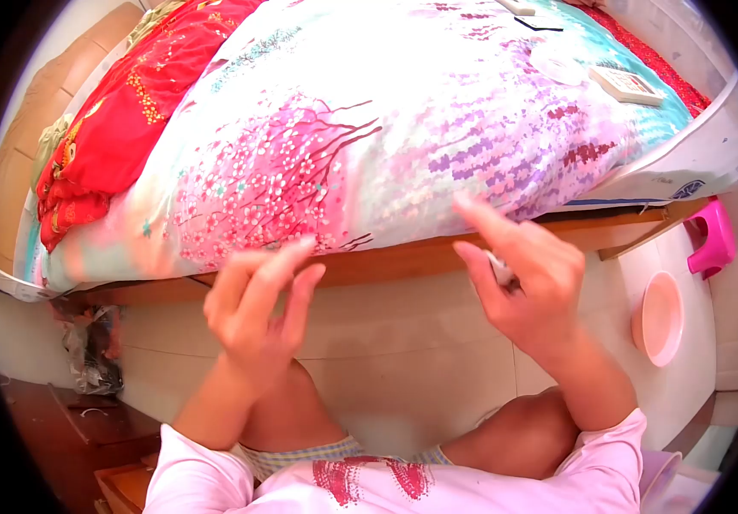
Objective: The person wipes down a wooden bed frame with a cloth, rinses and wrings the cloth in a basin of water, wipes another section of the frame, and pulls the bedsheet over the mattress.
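Observation:
My left hand (256,301) is raised in front of the bed's near edge, its thumb and index finger apart and the other fingers bent. Nothing shows clearly between them. Across from it, my right hand (534,283) points its index finger forward with the thumb held below. A small white thing (501,269) is tucked in the curled fingers of that hand; its kind cannot be made out. Both hands are apart from each other, over the floor and the edge of the flowered bedspread (420,171).
A red blanket (133,120) lies on the bed's left side. At the back right are a white box-like object (626,85) and a dark flat object (539,24). A pink stool (714,236), pink basin (662,321), plastic bag (92,347) and dark wooden cabinet (52,428) stand around.

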Demonstrator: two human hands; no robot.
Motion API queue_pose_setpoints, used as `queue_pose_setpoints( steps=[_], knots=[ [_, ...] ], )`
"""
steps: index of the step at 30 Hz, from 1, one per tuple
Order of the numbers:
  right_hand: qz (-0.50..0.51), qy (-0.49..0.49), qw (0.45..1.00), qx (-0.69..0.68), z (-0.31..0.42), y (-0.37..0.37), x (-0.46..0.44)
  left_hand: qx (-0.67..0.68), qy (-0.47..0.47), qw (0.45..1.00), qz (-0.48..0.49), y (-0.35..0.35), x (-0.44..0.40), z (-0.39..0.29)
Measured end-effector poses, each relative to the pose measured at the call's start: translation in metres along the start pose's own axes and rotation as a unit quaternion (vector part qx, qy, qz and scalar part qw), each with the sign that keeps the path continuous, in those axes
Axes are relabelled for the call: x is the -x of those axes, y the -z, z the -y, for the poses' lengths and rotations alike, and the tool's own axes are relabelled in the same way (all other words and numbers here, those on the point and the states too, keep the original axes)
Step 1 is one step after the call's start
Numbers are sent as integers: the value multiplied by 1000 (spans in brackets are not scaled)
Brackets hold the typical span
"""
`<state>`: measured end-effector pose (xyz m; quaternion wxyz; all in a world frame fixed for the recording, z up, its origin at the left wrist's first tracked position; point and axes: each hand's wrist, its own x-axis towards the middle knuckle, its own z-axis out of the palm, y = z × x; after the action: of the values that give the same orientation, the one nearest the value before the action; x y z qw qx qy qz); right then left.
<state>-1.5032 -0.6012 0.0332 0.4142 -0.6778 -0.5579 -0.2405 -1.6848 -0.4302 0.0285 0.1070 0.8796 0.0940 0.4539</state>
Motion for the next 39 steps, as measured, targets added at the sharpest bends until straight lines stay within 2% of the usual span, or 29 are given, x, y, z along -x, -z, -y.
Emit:
queue_pose_setpoints(
  steps=[1,3,7,9,10,12,13,14,15,17,18,19,21,22,24,25,27,28,30,31,32,33,35,37,39],
  knots=[
    [4,0,1000,1,4,1,-9,2,3,1000,0,1,-8,0],
    [146,-40,982,114,11,0,-25,-132,-46,990,30,1,-29,3],
    [186,-42,962,195,11,-8,-45,-197,-88,972,87,7,-54,11],
    [155,-13,964,216,9,-6,-71,-174,-155,970,65,12,-73,21],
    [119,16,973,197,7,-6,-90,-216,-181,959,15,14,-92,21],
    [2,74,961,265,-8,-18,-139,-273,-234,931,-61,14,-146,44],
    [-7,116,945,306,-20,-27,-159,-318,-240,916,-58,8,-172,58],
    [81,3,944,321,2,-20,-169,-319,-240,915,-59,9,-171,58],
    [81,5,944,320,-5,-28,-169,-319,-251,913,-33,6,-168,57],
    [-2,122,930,348,-31,-57,-163,-318,-269,909,22,-6,-154,58],
    [31,108,927,358,-31,-58,-154,-317,-279,905,46,-11,-146,60],
    [70,84,935,337,-26,-58,-147,-268,-266,923,72,-12,-138,56],
    [173,54,941,286,-15,-40,-135,-265,-206,923,191,6,-123,37],
    [175,57,940,288,-12,-28,-128,-264,-204,924,188,17,-114,27],
    [201,1,966,164,-11,-4,-114,-194,-175,948,183,38,-93,12],
    [202,5,967,155,-5,4,-107,-201,-169,947,186,47,-79,10],
    [268,-66,948,159,7,12,-101,-69,-53,983,163,71,-50,24],
    [264,-56,952,142,13,10,-102,10,104,986,132,81,-35,37],
    [290,-114,928,207,24,2,-103,179,372,910,34,108,-2,83],
    [290,-104,931,195,26,-4,-103,269,477,837,-27,126,13,106],
    [277,-88,938,190,26,-9,-103,367,512,772,-84,139,18,120],
    [266,-74,943,186,25,-13,-104,438,496,745,-89,143,13,123],
    [266,-52,949,163,19,-22,-108,475,574,662,-81,148,-8,139],
    [249,-48,951,179,7,-33,-120,358,565,741,-58,143,-42,160],
    [197,-23,942,270,-18,-57,-147,276,489,827,-40,131,-86,189]
  ],
)
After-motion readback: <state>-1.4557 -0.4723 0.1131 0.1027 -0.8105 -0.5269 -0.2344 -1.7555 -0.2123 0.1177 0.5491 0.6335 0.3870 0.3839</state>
